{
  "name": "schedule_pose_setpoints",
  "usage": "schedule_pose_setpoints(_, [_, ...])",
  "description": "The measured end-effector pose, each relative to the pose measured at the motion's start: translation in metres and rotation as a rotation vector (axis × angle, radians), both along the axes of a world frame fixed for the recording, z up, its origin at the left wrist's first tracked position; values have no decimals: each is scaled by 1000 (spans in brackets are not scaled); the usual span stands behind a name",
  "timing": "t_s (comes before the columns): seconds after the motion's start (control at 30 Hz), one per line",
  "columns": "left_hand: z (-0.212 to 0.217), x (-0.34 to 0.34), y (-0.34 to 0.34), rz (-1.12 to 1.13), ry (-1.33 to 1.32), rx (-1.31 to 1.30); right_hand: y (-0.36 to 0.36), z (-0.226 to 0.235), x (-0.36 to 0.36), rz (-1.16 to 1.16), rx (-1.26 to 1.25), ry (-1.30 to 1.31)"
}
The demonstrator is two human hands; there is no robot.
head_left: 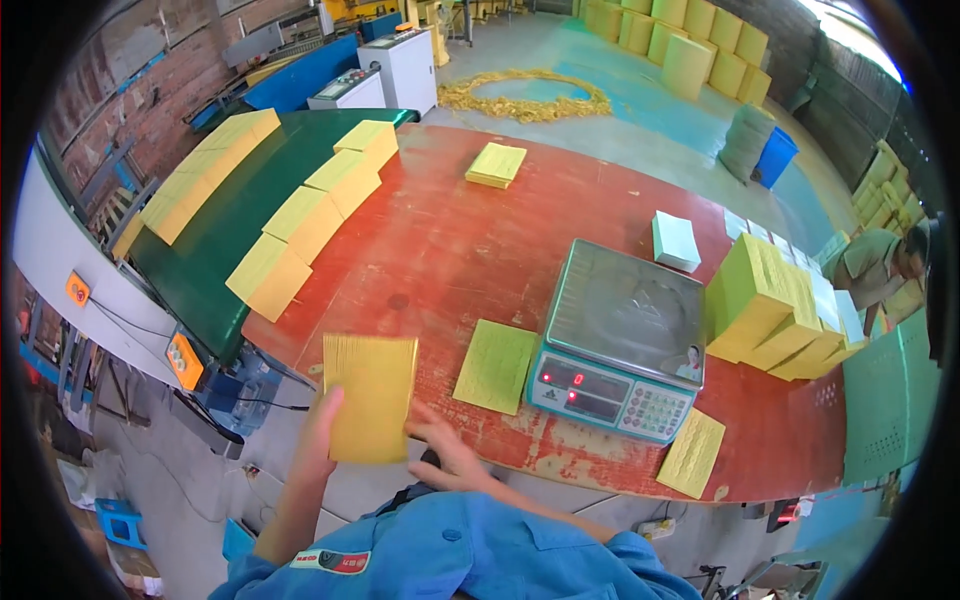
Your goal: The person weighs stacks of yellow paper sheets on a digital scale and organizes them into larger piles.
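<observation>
My left hand (pixel 322 430) is closed on the left side of a thick stack of yellow paper (pixel 372 405), held upright at the table's front edge. My right hand (pixel 447 452) is beside the stack's lower right edge with its fingers apart; whether a fingertip touches the paper I cannot tell. Right of the stack, a flat yellow-green paper pile (pixel 495 367) lies on the red table (pixel 430 240). Beyond that pile stands a teal digital scale (pixel 625 320) with a bare metal pan, its red display lit.
A green conveyor belt (pixel 215 225) on the left carries two rows of yellow paper stacks (pixel 302 220). Tall yellow stacks (pixel 755 300) stand right of the scale, with a small sheet pile (pixel 693 453) at the front edge. A person (pixel 880 262) is at the far right.
</observation>
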State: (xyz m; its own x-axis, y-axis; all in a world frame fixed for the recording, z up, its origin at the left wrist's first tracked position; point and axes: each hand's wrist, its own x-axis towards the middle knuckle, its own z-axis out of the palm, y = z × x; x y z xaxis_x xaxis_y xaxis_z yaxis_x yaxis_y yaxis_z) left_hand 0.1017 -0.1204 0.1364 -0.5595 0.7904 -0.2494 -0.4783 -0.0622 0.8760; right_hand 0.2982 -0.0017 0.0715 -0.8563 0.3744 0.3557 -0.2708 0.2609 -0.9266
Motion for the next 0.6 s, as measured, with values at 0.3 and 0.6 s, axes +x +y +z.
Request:
schedule_pose_setpoints(0.3, [47, 125, 234, -719, -720, 456, 122, 131, 101, -895, 774, -145])
schedule_pose_setpoints(0.6, [0, 200, 304, -592, -801, 500, 196, 137, 140, -1072, 793, -422])
